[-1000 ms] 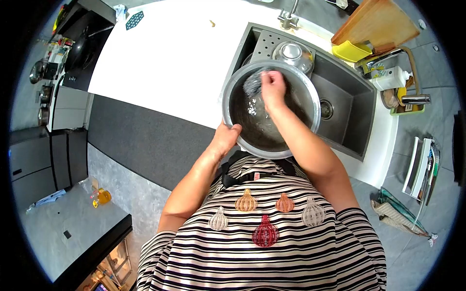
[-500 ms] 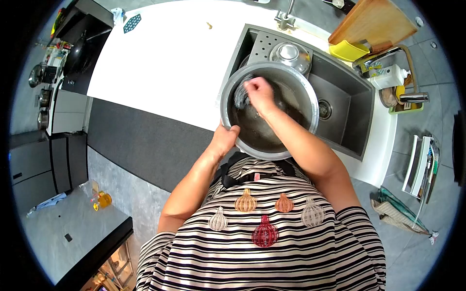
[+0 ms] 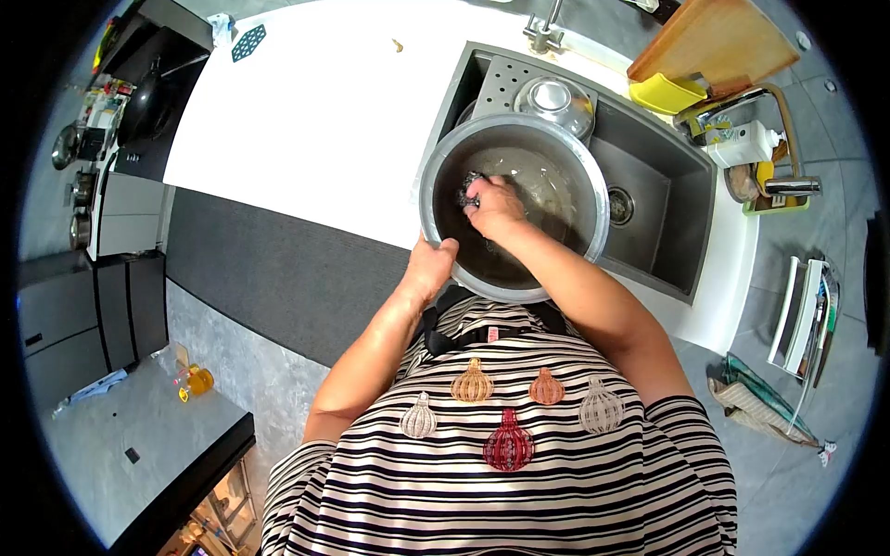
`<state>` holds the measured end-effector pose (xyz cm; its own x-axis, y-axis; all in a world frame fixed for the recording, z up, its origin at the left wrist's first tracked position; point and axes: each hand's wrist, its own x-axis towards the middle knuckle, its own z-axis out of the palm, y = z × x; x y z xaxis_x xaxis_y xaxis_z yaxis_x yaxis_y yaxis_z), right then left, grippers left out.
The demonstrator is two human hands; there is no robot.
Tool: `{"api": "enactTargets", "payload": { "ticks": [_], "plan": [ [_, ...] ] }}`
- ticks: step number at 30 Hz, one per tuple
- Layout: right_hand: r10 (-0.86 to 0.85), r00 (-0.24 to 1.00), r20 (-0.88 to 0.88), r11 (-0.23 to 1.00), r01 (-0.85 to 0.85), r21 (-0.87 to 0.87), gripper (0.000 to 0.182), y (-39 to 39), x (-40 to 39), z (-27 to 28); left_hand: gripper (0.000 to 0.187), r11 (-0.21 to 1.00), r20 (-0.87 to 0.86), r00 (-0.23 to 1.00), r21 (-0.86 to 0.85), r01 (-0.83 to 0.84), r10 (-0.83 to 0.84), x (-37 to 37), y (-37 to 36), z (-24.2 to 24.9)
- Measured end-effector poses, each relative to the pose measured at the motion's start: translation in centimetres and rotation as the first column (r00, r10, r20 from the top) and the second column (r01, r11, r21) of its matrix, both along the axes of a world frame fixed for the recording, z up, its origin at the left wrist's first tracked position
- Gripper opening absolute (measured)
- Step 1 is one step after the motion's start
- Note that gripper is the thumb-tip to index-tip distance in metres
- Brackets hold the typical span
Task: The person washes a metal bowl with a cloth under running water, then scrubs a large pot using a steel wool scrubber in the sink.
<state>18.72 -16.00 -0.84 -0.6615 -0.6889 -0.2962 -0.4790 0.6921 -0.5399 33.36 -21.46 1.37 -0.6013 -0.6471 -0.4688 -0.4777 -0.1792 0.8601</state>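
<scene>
A large round metal pot (image 3: 598, 199) is tilted toward me at the sink's near left, its wide rim facing up. My left hand (image 3: 431, 265) grips the near left rim, thumb over the edge. Inside the pot, my right hand (image 3: 498, 208) is closed around a steel wool scrubber (image 3: 471, 189), which rests against the left inner wall. The inside looks wet and brownish, with shiny patches on the far side. Just behind the pot sits a glass lid (image 3: 554, 100) with a round metal knob, partly covered by the pot's rim.
The dark sink (image 3: 656, 176) with its drain lies to the right. A perforated tray (image 3: 501, 88) spans its back left. White countertop (image 3: 315, 111) stretches left. At the back right stand a cutting board (image 3: 709, 42), a yellow container (image 3: 666, 94) and a white bottle (image 3: 742, 145).
My right hand has moved down along the pot's left inner wall with the scrubber. My left hand stays on the rim.
</scene>
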Motion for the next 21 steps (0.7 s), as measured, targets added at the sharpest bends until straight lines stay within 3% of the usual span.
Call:
{"api": "enactTargets", "payload": {
  "ticks": [2, 4, 5, 6, 8, 9, 10, 12, 14, 15, 16, 18, 20, 21],
  "plan": [
    [0.055, 0.998, -0.006, 0.997, -0.055, -0.048, 0.031, -0.3, 0.4, 0.3, 0.04, 0.999, 0.072, 0.997, 0.035, 0.0, -0.002, -0.1, -0.1, 0.5],
    [0.009, 0.981, 0.196, 0.978, 0.032, -0.204, 0.033, -0.5, 1.2, 0.9, 0.039, 1.0, 0.062, 0.998, 0.027, 0.008, -0.01, 0.1, -0.3, -0.2],
    [-0.033, 0.974, 0.223, 0.946, 0.103, -0.308, 0.033, -0.8, 1.7, 1.1, 0.039, 1.0, 0.053, 0.998, 0.021, 0.018, -0.02, 0.1, -0.3, -0.6],
    [-0.034, 0.974, 0.222, 0.947, 0.102, -0.306, 0.033, -1.1, 1.4, 0.1, 0.039, 1.0, 0.051, 0.998, 0.023, 0.018, -0.019, 0.1, -0.3, -0.7],
    [-0.212, 0.809, 0.548, 0.696, 0.519, -0.497, 0.032, -2.8, -0.4, -2.9, 0.038, 0.999, 0.044, 0.998, 0.01, 0.045, -0.045, 0.2, -0.5, -0.8],
    [-0.296, 0.659, 0.692, 0.577, 0.7, -0.42, 0.031, -3.5, -1.8, -1.8, 0.038, 0.999, 0.045, 0.998, 0.007, 0.039, -0.039, 0.1, -0.6, 0.0],
    [-0.397, 0.599, 0.695, 0.446, 0.788, -0.425, 0.03, -3.6, -3.0, -2.3, 0.043, 0.994, 0.094, 0.993, 0.094, 0.061, -0.07, -0.2, -0.6, 1.5],
    [-0.402, 0.401, 0.823, 0.149, 0.916, -0.373, 0.027, -3.6, -4.0, -3.0, 0.049, 0.981, 0.142, 0.984, 0.177, 0.078, -0.104, -0.2, -0.7, 3.0],
    [-0.549, 0.532, 0.645, 0.283, 0.844, -0.455, 0.028, -3.3, -3.1, -3.7, 0.049, 0.987, 0.131, 0.988, 0.144, 0.064, -0.084, -0.4, -0.5, 3.3],
    [-0.574, 0.703, 0.42, 0.493, 0.706, -0.508, 0.032, -3.1, -2.8, -5.3, 0.049, 0.987, 0.127, 0.988, 0.148, 0.068, -0.087, -0.5, -0.5, 2.9],
    [-0.478, 0.794, 0.376, 0.65, 0.607, -0.457, 0.033, -3.1, -2.2, -5.1, 0.05, 0.989, 0.128, 0.987, 0.129, 0.078, -0.095, -0.4, -0.7, 2.2],
    [-0.305, 0.951, -0.048, 0.862, 0.255, -0.438, 0.032, -2.3, 0.4, -2.7, 0.051, 0.991, 0.129, 0.987, 0.105, 0.085, -0.098, -0.1, -0.7, 1.3],
    [-0.225, 0.971, -0.078, 0.893, 0.174, -0.414, 0.031, -2.5, 0.3, -2.4, 0.051, 0.994, 0.114, 0.989, 0.064, 0.086, -0.093, 0.1, -0.7, 1.0],
    [-0.266, 0.956, 0.127, 0.841, 0.295, -0.454, 0.031, -2.8, -0.9, -3.8, 0.051, 0.994, 0.113, 0.989, 0.065, 0.089, -0.096, 0.1, -0.5, 1.2]
  ]
}}
